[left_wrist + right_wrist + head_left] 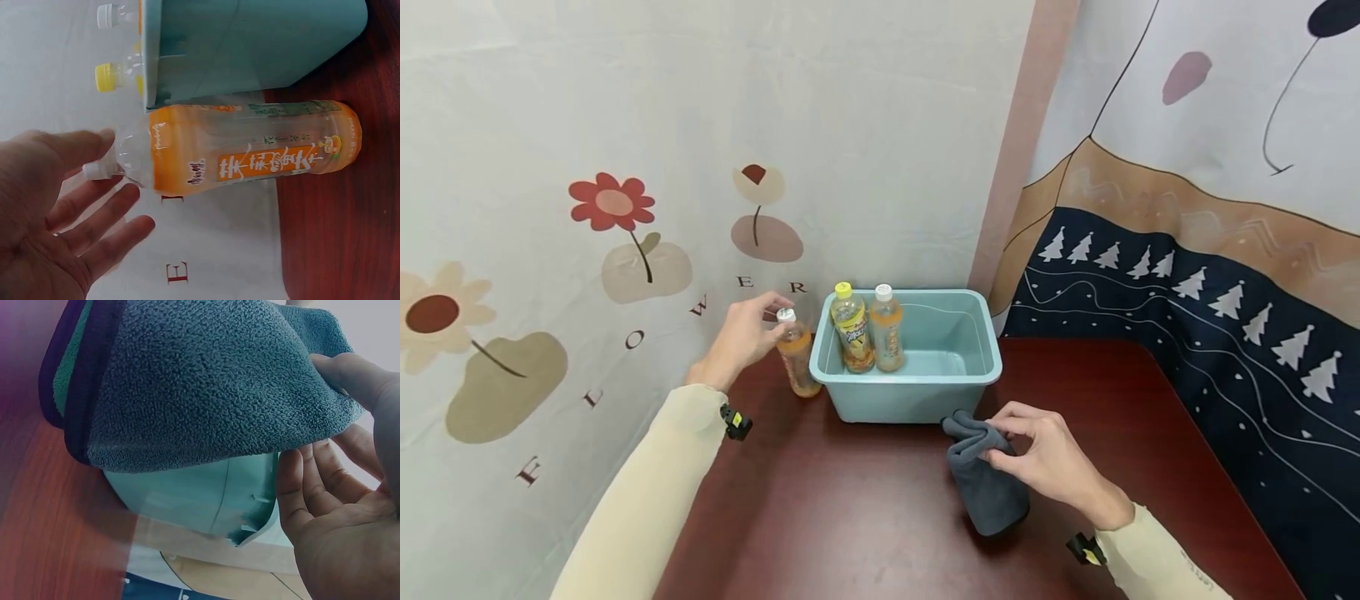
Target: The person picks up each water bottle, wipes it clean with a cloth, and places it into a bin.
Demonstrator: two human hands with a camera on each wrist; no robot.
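Observation:
At the bin's left, a clear bottle (797, 360) with an orange label and white cap stands on the table. My left hand (747, 335) pinches its neck between thumb and fingers; in the left wrist view the other fingers (119, 244) are spread loosely. A folded dark grey towel (988, 487) hangs from my right hand (1045, 454), in front of the bin's right part. In the right wrist view the thumb and fingers pinch the towel's (206, 381) upper edge. Inside the light blue bin (910, 400) stand a yellow-capped bottle (853, 329) and a white-capped bottle (887, 333).
The dark red table (850, 517) has its back against a pale wall cloth (865, 125) with printed flowers. A dark blue patterned cloth (1150, 333) runs along the right side. The bin's rim (910, 379) rises between the two hands.

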